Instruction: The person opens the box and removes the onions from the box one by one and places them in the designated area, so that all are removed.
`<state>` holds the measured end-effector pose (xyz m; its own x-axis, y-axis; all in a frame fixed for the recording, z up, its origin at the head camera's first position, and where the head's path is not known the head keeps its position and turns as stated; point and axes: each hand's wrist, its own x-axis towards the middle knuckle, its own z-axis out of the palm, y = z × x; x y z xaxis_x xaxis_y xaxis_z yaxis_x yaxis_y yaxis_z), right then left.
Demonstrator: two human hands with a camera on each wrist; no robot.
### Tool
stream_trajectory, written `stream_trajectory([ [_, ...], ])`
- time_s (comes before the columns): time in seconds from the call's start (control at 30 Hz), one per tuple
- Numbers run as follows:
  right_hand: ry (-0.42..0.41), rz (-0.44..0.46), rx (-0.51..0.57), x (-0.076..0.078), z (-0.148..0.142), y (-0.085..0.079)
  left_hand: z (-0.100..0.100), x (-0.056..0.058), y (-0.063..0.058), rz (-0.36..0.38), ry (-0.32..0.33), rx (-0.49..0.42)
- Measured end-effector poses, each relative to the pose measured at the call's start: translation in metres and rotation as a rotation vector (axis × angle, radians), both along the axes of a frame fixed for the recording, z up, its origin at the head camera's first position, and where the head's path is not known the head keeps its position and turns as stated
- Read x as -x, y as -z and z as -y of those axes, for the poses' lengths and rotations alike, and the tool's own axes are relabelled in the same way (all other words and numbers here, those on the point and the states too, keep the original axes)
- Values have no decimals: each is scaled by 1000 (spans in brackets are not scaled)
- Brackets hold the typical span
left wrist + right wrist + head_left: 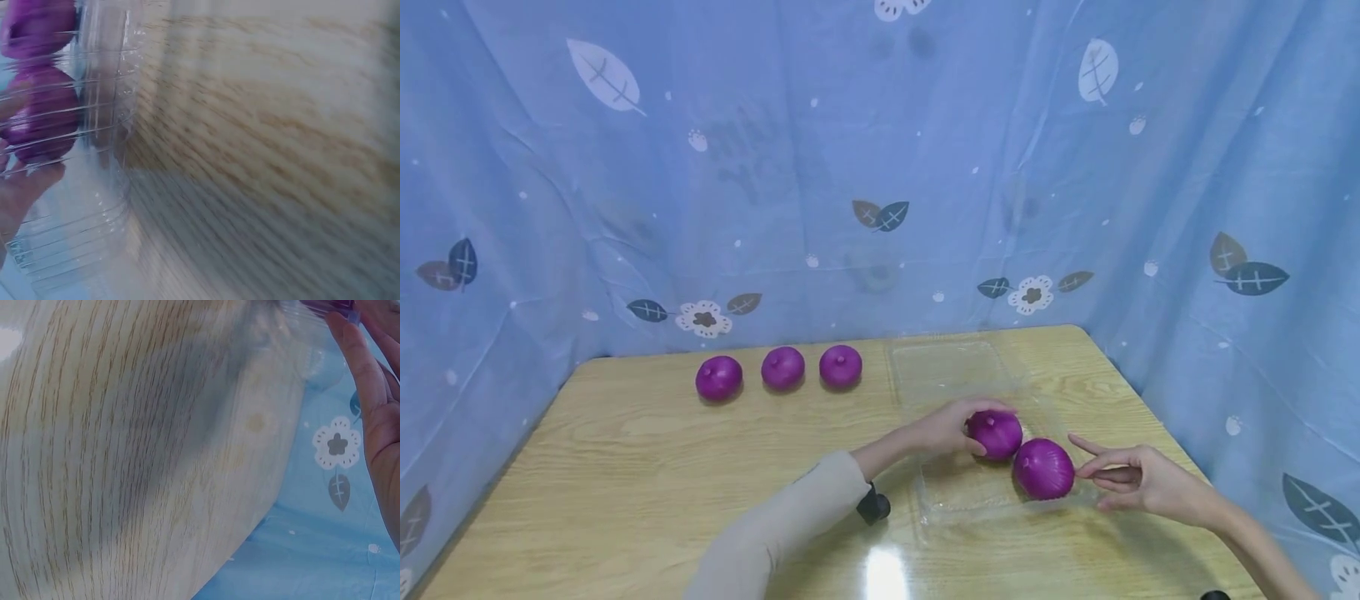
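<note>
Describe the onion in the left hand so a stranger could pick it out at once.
In the head view, start from the wood-grain table and go to the clear plastic container on its right half. Inside, the wanted purple onion is the one farther from the right hand. Unlike the neighbouring onion, it is gripped by the left hand.
</note>
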<state>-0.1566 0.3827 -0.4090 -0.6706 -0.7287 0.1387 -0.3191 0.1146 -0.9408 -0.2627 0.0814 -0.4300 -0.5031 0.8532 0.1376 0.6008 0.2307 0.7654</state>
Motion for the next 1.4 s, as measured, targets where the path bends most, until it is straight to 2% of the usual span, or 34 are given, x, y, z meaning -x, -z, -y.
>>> stream_trajectory([
  [0.07,3,-8,-1,1,0,-1,0,0,-1,-27,-39,5],
  [0.17,-4,-4,5,2,0,0,-1,0,-2,-98,-73,66],
  [0.33,-10,-7,18,2,1,0,1,-1,-4,-184,-30,143],
  [0.53,7,-37,16,1,2,0,13,4,-19,-225,-9,116],
  [0.63,23,-60,10,1,1,-1,21,3,-29,-179,-4,78],
  [0.77,37,-73,6,2,-3,-1,33,0,-38,-101,-49,37],
  [0.87,32,-57,11,3,-6,-2,41,-3,-42,-82,-64,10],
  [1.0,32,-53,16,4,-12,-1,51,-6,-48,-67,-34,-25],
  [1.07,28,-45,26,5,-15,0,56,-8,-50,-45,-38,-38],
  [1.27,-6,19,50,7,-20,-1,73,-15,-55,38,-126,-70],
  [1.4,-31,38,75,7,-21,0,84,-23,-58,38,-184,-75],
])
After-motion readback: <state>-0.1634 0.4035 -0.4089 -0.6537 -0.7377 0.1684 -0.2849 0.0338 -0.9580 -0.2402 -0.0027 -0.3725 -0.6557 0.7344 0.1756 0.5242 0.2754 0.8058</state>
